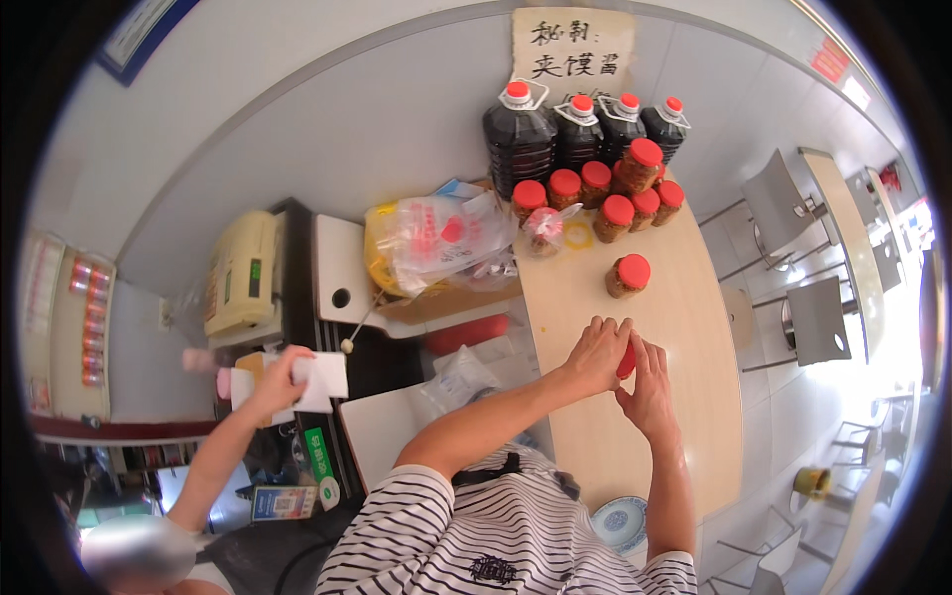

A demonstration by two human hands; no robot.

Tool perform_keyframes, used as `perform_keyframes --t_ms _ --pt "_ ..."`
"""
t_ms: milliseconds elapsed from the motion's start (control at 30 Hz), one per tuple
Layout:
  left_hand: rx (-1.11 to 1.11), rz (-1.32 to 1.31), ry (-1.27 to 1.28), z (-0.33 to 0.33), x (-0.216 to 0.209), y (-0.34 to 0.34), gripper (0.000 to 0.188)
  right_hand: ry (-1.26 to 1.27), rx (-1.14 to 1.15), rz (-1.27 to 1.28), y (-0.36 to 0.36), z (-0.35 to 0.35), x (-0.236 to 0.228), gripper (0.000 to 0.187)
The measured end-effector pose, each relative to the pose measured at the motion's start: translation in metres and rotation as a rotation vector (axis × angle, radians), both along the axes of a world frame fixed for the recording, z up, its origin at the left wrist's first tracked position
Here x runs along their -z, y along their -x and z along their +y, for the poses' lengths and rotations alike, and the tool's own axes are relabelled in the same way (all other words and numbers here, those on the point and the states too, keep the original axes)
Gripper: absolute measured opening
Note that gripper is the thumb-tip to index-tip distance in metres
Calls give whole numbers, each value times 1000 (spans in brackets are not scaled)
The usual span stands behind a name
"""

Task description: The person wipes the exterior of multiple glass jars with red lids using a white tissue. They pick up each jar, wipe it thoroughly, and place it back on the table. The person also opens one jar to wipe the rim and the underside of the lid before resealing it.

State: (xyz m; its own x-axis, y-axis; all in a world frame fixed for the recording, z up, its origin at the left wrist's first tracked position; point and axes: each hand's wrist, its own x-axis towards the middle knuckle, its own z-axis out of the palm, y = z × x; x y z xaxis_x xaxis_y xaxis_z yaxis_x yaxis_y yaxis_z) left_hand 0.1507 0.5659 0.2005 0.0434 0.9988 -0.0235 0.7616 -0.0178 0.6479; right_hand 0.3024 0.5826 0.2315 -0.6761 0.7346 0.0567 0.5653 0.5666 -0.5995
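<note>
A striped shirt [496, 535] is nearest. At its one o'clock, the left hand [598, 354] and right hand [650, 385] grip a red-topped jar [626, 363], maybe twisting; that needs a tight hold.

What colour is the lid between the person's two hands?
The lid is red, best seen in the head view.

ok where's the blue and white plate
In the head view, the plate lies lower right of centre, at the table's near end, left of the wearer's right forearm.
</note>
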Motion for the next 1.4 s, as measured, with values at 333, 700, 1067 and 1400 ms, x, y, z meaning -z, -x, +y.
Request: perform_keyframes --t_ms 333,700,1067,1400 --pt "219 -121 -193 13 4 -22 88 -54 13 86 -41 11 14 110" --pt "395 -106 -99 60 -28 11 76 20 20 66 -26 56 -13 118" --pt "388 -248 -110 70 -31 33 79 18 135 77 -7 61 -14 116" --pt "118 -122 -311 92 12 84 49 -41 294 119 -27 62 9 97"
